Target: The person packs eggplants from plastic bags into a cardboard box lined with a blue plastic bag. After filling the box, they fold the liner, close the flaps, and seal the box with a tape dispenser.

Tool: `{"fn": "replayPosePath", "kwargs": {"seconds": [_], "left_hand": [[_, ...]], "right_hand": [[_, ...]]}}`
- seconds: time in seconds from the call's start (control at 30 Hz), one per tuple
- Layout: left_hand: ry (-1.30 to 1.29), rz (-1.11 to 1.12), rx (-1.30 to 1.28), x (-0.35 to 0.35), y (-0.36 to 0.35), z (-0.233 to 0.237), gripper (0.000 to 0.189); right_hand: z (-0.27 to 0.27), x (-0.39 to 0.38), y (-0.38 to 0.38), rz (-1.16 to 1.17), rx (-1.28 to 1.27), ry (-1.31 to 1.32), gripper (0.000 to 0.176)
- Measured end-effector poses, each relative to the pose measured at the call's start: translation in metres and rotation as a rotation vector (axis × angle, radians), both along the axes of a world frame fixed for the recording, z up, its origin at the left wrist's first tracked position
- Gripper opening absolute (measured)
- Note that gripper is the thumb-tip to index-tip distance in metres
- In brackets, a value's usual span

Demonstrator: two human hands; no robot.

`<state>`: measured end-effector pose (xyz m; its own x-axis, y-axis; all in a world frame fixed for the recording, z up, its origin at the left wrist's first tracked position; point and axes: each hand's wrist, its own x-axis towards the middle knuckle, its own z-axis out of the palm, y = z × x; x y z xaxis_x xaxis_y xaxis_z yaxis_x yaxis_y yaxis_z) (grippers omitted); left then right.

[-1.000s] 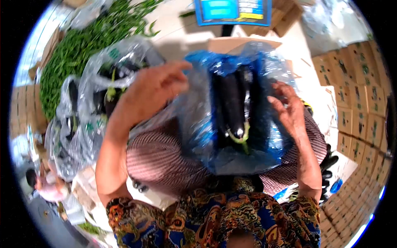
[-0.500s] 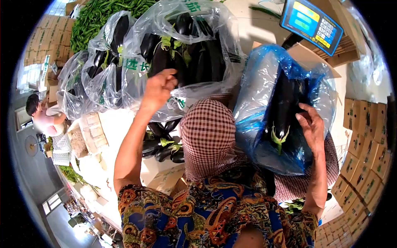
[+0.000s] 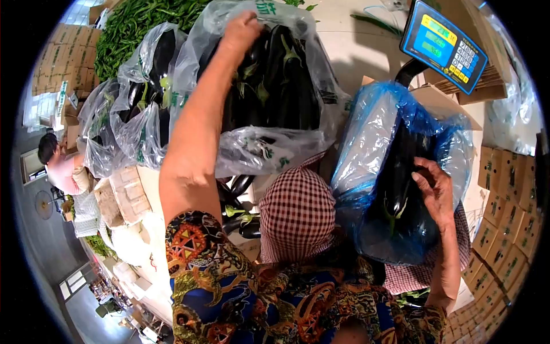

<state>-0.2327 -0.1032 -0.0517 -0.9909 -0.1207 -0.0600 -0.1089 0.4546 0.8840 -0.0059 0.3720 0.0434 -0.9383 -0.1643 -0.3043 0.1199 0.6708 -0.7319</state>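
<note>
My left hand (image 3: 243, 28) is stretched out to the far side of a large clear plastic bag (image 3: 275, 150), its fingers curled closed on the film there. Long dark eggplants (image 3: 281, 86) fill that bag, their green caps showing. My forearm crosses over the bag's left part. On the right, a blue plastic bag (image 3: 364, 146) lines an opened box, and more eggplants (image 3: 401, 178) lie lengthwise in it. My right hand (image 3: 433, 189) rests at their right side, thumb and forefinger apart, fingertips against the dark skin.
A scale display (image 3: 444, 46) stands behind the blue bag. Green peppers (image 3: 143, 34) are heaped at the back left, beside smaller bags of eggplants (image 3: 137, 92). Loose eggplants (image 3: 232, 209) lie near checkered cloth (image 3: 298, 212). Cartons (image 3: 504, 212) are stacked right; another person (image 3: 60, 163) is at far left.
My left hand has moved forward from the near eggplants to the clear bag's far side, and more eggplants now show in the bag. My right hand stays beside the eggplants in the blue bag.
</note>
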Motion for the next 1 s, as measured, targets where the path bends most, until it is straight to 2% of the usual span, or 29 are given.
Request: {"fn": "replayPosePath", "kwargs": {"seconds": [0.07, 0.17, 0.27, 0.37, 0.47, 0.5, 0.6, 0.73, 0.87, 1.0], "left_hand": [[0.053, -0.122, -0.187, -0.023, -0.021, 0.001, 0.03], [-0.072, -0.245, -1.078, -0.035, -0.03, -0.042, 0.037], [-0.469, 0.027, -0.913, -0.011, 0.005, -0.036, 0.049], [-0.536, 0.187, -1.038, -0.024, 0.014, -0.06, 0.051], [-0.579, 0.209, -1.021, -0.037, 0.017, -0.059, 0.053], [-0.471, 0.174, -1.075, -0.032, 0.013, -0.062, 0.053], [-0.31, 0.181, -0.929, -0.018, 0.006, -0.063, 0.054], [-0.131, 0.261, -0.968, -0.002, 0.017, -0.062, 0.046], [-0.143, 0.155, -1.013, -0.008, 0.017, -0.059, 0.044], [-0.085, 0.188, -1.028, 0.0, 0.015, -0.05, 0.038]], "right_hand": [[-0.005, -0.001, 0.003, -0.023, -0.02, -0.008, 0.029], [-0.011, -0.002, 0.006, -0.069, -0.067, -0.008, 0.029], [-0.009, -0.002, 0.005, -0.085, -0.066, -0.026, 0.028], [-0.01, -0.002, 0.006, -0.108, -0.088, -0.046, 0.026], [-0.01, -0.004, 0.004, -0.116, -0.093, -0.039, 0.026], [-0.012, -0.004, 0.004, -0.105, -0.092, -0.015, 0.026], [-0.011, -0.005, 0.004, -0.077, -0.116, -0.004, 0.026], [-0.011, -0.006, 0.002, -0.056, -0.121, 0.029, 0.027], [-0.011, -0.006, -0.001, -0.04, -0.088, 0.046, 0.027], [-0.016, -0.007, -0.002, -0.067, -0.09, 0.053, 0.027]]}}
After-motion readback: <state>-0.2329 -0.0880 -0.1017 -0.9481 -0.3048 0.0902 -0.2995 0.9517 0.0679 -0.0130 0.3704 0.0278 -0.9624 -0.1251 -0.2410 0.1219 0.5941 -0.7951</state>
